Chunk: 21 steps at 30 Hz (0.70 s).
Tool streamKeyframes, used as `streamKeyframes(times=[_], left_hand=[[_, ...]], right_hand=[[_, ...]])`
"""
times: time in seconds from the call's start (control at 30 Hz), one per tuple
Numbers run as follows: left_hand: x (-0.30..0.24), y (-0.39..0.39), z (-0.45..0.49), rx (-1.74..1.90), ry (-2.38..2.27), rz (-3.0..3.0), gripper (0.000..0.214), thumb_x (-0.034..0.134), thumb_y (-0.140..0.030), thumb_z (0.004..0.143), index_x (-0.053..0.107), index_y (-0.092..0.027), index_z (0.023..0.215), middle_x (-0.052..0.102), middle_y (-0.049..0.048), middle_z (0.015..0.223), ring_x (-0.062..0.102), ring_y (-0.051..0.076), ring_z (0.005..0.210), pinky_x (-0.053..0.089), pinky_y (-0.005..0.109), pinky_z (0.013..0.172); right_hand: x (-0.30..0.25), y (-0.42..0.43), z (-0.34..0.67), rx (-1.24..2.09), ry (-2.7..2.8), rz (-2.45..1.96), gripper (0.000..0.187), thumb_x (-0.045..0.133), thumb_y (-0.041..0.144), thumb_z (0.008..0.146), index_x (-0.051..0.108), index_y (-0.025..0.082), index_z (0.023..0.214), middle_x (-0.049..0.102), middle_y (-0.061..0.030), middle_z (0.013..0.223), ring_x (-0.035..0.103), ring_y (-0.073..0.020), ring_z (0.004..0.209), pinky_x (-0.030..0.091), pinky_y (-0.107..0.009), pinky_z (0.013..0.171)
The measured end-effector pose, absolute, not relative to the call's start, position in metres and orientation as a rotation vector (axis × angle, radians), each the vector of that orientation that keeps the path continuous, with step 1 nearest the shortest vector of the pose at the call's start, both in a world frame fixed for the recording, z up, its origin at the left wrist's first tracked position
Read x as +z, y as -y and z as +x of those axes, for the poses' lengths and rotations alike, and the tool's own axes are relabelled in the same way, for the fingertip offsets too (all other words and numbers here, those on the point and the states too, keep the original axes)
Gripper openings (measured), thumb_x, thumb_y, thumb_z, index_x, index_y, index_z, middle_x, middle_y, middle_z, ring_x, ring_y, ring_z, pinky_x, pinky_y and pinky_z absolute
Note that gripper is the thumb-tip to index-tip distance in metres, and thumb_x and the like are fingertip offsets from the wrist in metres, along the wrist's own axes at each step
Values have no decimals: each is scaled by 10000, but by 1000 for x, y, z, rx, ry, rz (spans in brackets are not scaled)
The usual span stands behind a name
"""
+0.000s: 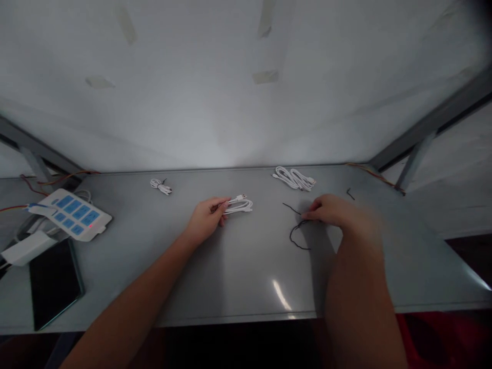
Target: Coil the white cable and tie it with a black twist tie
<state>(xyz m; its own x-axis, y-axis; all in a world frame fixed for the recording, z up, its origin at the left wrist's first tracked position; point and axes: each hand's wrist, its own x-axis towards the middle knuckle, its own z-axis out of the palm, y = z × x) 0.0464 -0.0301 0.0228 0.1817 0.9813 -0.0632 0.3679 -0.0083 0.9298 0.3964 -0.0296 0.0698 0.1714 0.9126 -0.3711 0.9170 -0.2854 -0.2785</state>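
Midway along the table (238, 277), the left hand (205, 219) pinches a folded white cable (239, 206) at one end, keeping its loops gathered. Beside it, the right hand (334, 211), blurred, presses closed fingertips on a black tie (298, 233) lying flat, apparently picking it up.

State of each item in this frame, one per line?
Left hand: gripping coiled white cable.
Right hand: blurred, fingers on black tie.
Small white cable: bundled, lying apart.
Cable pile: loose, at back.
Power strip: red light on.
Phone: screen dark.
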Motion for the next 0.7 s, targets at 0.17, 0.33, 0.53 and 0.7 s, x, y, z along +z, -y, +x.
streamKeyframes(times=[0.17,0.33,0.53,0.7], left_hand=[[24,31,47,841,-1338,1562,410,583,-396,938,755,-138,1205,696,22,736,614,139,562,504,273,613],[23,30,46,844,-1337,1565,437,575,-400,939,742,-120,1229,694,23,738,614,135,560,514,273,620],[21,30,45,838,-1340,1577,444,574,-436,939,745,-146,1228,705,20,754,632,138,578,524,276,647],[23,30,45,824,-1332,1555,435,583,-432,943,742,-145,1229,707,22,752,643,144,595,529,286,669]], right_hand=[[77,24,378,-951,-1671,2303,175,745,217,776,720,180,606,670,-40,606,592,-154,551,399,-280,543],[81,27,373,-866,-1690,2322,139,773,166,744,721,190,618,659,-34,607,602,-163,572,402,-284,562],[79,28,367,-854,-1696,2333,102,694,90,742,699,177,689,686,-46,659,649,-181,636,423,-281,585],[82,31,374,-872,-1899,2372,135,678,59,695,690,182,748,709,-40,755,649,-179,698,436,-276,621]])
